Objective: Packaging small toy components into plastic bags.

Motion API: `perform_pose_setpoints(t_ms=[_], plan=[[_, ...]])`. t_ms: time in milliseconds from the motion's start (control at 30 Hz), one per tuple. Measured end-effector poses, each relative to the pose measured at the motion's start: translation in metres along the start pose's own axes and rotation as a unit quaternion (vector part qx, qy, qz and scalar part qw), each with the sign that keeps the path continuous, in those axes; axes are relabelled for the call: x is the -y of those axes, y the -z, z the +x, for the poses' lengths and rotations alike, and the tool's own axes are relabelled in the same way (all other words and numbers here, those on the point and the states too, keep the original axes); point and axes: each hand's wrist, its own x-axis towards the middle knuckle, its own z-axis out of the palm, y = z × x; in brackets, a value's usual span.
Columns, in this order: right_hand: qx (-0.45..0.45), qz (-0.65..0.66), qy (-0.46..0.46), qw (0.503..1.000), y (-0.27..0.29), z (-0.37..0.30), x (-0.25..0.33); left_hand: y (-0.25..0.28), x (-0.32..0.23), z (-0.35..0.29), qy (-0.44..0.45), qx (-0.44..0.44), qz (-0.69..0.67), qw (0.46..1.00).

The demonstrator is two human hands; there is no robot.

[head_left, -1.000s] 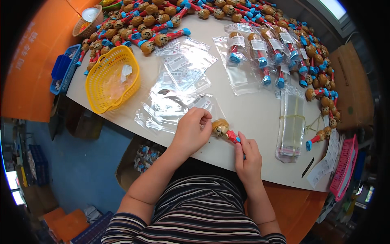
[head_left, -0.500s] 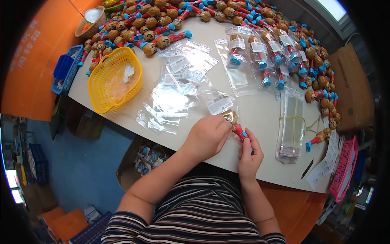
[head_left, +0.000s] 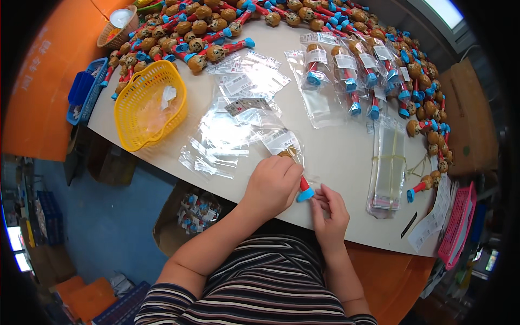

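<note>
My left hand (head_left: 273, 185) is closed around a toy with a brown ball-shaped head, a red handle (head_left: 304, 184) and a blue base (head_left: 305, 195). The toy sits in a clear plastic bag with a white label (head_left: 280, 142) at its upper end; my fingers hide part of the head. Just right of the blue base is my right hand (head_left: 330, 214), fingers loosely bent and apart, with its fingertips close to the base and the bag's edge. Flat clear bags (head_left: 222, 122) with printed labels lie beyond my left hand.
A yellow basket (head_left: 124, 122) stands at the left. Bagged toys (head_left: 346, 67) lie at the back right, near a banded stack of clear bags (head_left: 389, 168). Loose toys (head_left: 197, 46) heap along the far edge. A carton (head_left: 168, 227) of bagged toys sits below the table.
The toy and my left hand have shifted slightly left and nearer to me. My right hand has come off the handle, and the blue base now shows.
</note>
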Motion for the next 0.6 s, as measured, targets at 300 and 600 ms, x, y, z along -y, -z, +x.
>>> perform_pose_setpoints(t_ms=[300,600], plan=[[0.025,-0.216,0.145,0.965,-0.016,0.005,0.006,-0.005,-0.009,-0.01,0.037,-0.058,-0.001,0.998],[-0.048,-0.139,0.195,0.97,-0.025,0.009,0.008,0.007,-0.022,-0.003,-0.024,0.003,-0.022,0.999]])
